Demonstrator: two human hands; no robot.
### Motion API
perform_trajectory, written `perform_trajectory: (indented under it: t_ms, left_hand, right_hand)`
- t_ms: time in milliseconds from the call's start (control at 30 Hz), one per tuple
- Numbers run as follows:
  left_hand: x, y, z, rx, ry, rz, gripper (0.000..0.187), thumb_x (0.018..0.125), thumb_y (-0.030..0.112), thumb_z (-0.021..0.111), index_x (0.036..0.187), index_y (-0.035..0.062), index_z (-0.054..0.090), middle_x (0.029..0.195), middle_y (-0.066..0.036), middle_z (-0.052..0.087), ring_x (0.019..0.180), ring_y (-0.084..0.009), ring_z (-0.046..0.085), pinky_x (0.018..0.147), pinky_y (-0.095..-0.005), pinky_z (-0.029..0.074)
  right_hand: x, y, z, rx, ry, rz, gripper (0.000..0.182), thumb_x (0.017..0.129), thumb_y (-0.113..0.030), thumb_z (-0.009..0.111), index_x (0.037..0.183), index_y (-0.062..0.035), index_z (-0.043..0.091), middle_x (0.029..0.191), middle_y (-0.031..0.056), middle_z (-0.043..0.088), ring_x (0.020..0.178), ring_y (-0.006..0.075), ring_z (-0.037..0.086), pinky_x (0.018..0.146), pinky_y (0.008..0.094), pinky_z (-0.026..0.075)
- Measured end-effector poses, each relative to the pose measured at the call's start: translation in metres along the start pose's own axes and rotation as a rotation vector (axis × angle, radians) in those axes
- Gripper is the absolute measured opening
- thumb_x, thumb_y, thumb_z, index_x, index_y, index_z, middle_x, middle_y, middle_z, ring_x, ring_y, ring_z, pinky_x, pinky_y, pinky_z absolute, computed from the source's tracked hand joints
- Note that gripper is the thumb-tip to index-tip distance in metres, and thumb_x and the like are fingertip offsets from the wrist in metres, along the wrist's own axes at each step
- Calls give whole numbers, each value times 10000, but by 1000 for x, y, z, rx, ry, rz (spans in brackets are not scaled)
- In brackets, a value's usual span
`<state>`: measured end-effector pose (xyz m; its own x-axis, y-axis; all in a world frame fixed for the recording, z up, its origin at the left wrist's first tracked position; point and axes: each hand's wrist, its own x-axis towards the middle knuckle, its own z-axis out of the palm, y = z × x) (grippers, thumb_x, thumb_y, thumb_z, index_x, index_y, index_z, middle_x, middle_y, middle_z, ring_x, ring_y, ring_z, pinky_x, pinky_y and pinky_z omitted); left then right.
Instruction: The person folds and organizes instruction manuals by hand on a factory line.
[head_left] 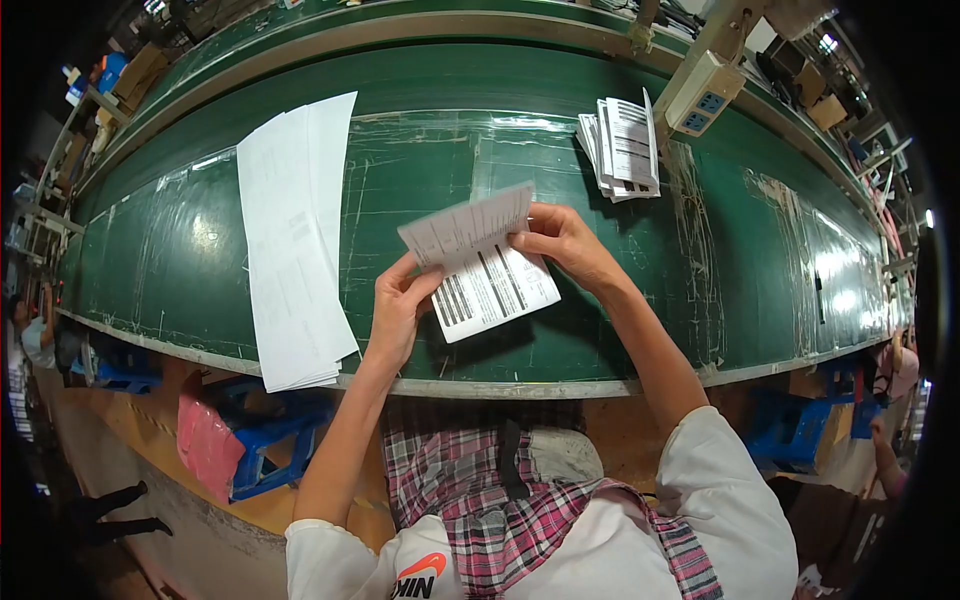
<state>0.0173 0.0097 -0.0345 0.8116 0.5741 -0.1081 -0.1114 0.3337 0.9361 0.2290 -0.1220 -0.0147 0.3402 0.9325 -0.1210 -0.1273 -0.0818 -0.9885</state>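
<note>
A printed paper sheet (495,287), partly folded, is held up over the green table by both hands. My left hand (405,300) pinches its left edge near the crease, thumb on the printed face. At the upper right side of the sheet, my right hand (562,243) grips it between thumb and fingers. Long white sheets (290,240) lie in an overlapping stack to the left of my left hand. Beyond my right hand sits a pile of folded printed papers (628,150).
The green table (450,165) has strips of clear tape and a pale front edge. A power socket box (705,95) is fixed to a post at the back right. Blue stools (275,440) stand below the front edge. Parts of other people show at both sides.
</note>
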Motion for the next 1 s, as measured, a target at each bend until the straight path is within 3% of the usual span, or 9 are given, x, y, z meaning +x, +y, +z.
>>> perform_trajectory:
  t_ms: [133, 200, 267, 433, 633, 733, 767, 967, 1000]
  left_hand:
    - [-2, -1, -4, 7, -44, 44, 276, 965, 12, 502, 1155, -14, 700, 1040, -94, 735, 887, -115, 700, 789, -248, 567]
    - [-3, -2, -6, -5, -69, 86, 315, 943, -39, 459, 1103, -18, 729, 1019, -101, 738, 899, -126, 700, 791, -245, 567]
    - [-4, -1, -9, 12, -82, 64, 342, 890, -77, 421, 1003, -32, 740, 966, -114, 737, 872, -139, 697, 795, -260, 565]
    - [-1, -2, -12, -12, -107, 25, 290, 869, -59, 419, 861, -37, 708, 879, -109, 715, 811, -150, 681, 796, -279, 553]
    - [1, 9, -11, -134, -245, 37, 209, 893, 107, 516, 975, -8, 670, 939, -77, 664, 885, -133, 642, 786, -282, 529]
    - [2, 6, -3, 68, -91, -38, 195, 906, 133, 571, 1028, 4, 652, 973, -51, 633, 929, -111, 603, 802, -254, 501]
    - [-1, 8, 0, 281, -116, 109, 172, 941, 90, 587, 1091, 11, 617, 999, -42, 623, 911, -86, 579, 821, -229, 473]
    - [2, 22, 9, 375, -65, 177, 246, 912, 2, 578, 1155, 25, 606, 997, -14, 602, 920, -73, 552, 812, -219, 448]
    - [5, 26, 8, 434, -70, 191, 253, 910, 1, 575, 1160, 28, 605, 993, -8, 599, 912, -71, 548, 805, -216, 444]
  right_hand:
    - [1, 1, -4, 29, -96, -47, 204, 867, -66, 678, 1060, -14, 718, 951, 51, 698, 889, 117, 658, 850, 262, 514]
    - [-3, -5, -2, -10, -74, -93, 137, 856, -16, 625, 925, -16, 744, 909, 42, 694, 824, 110, 654, 780, 244, 515]
    - [-2, -1, -8, 22, -129, -83, 242, 845, 46, 531, 881, -27, 759, 865, 48, 728, 883, 116, 664, 853, 275, 515]
    - [-1, -5, -10, -92, -128, -152, 297, 788, 92, 482, 829, -8, 759, 839, 68, 727, 863, 130, 656, 868, 281, 509]
    - [-2, -6, -11, -134, -129, -220, 350, 737, 126, 436, 785, -8, 756, 830, 72, 721, 842, 148, 636, 886, 296, 497]
    - [0, -3, -12, -132, -107, -231, 359, 724, 144, 424, 766, -6, 748, 858, 79, 721, 852, 151, 631, 884, 300, 497]
    - [1, -1, -13, -135, -97, -236, 364, 719, 152, 419, 758, -5, 744, 873, 83, 721, 856, 152, 630, 883, 300, 497]
    - [-2, -8, -23, -134, -130, -235, 295, 769, -51, 532, 971, -7, 743, 1027, 111, 719, 1001, 192, 655, 969, 327, 480]
    - [0, -7, -26, -97, -149, -265, 370, 831, -177, 576, 1135, -11, 706, 1061, 116, 721, 1053, 211, 656, 993, 354, 475]
